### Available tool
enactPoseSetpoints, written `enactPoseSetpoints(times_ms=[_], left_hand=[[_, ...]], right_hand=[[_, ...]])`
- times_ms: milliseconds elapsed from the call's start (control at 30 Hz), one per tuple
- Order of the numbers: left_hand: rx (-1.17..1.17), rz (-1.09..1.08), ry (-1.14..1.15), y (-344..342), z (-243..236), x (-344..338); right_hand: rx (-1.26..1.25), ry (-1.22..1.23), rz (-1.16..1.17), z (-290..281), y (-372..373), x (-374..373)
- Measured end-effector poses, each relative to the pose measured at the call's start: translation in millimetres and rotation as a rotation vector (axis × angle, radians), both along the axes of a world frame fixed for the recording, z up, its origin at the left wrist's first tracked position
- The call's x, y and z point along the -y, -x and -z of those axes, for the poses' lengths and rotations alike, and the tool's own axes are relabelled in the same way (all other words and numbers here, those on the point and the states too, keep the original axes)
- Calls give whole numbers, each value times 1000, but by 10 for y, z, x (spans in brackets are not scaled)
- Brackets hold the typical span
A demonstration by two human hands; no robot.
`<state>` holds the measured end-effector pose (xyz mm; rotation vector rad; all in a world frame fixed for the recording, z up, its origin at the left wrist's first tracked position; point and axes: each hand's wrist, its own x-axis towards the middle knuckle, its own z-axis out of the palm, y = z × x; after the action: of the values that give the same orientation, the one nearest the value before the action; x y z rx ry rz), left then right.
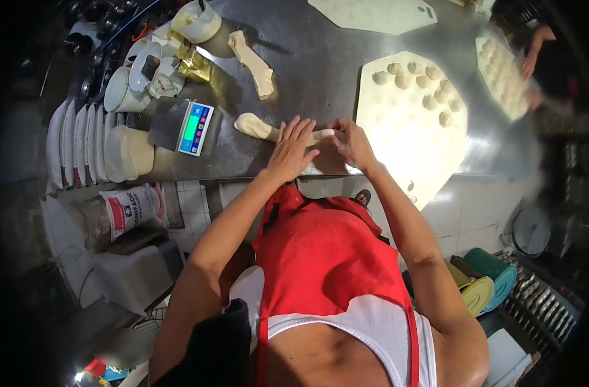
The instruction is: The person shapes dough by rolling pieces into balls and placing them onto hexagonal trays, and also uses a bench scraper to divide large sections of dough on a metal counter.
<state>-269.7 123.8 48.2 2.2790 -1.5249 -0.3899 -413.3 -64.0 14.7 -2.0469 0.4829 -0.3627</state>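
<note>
A rope of pale dough lies on the steel table near its front edge. Across its middle my left hand rests flat, fingers stretched out and palm down. My right hand is closed on the rope's right end, with thumb and fingers pinched together. Just right of it is a pale board with several round dough balls grouped at its far end. A second, longer piece of dough lies farther back on the table, touched by neither hand.
Left of the dough stands a digital scale with a lit green display. White tubs and a gold-coloured block crowd the left side. Another board lies at the back. At far right, a person's hand is beside a board of dough balls.
</note>
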Motion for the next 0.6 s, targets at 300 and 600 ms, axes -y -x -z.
enactPoseSetpoints(times_ms=[300, 600], left_hand=[[-864, 132, -151, -393, -212, 116], [-409, 339, -19, -9, -934, 723]], right_hand=[[78, -679, 224, -826, -113, -342], [-96, -160, 562, -1292, -55, -268]])
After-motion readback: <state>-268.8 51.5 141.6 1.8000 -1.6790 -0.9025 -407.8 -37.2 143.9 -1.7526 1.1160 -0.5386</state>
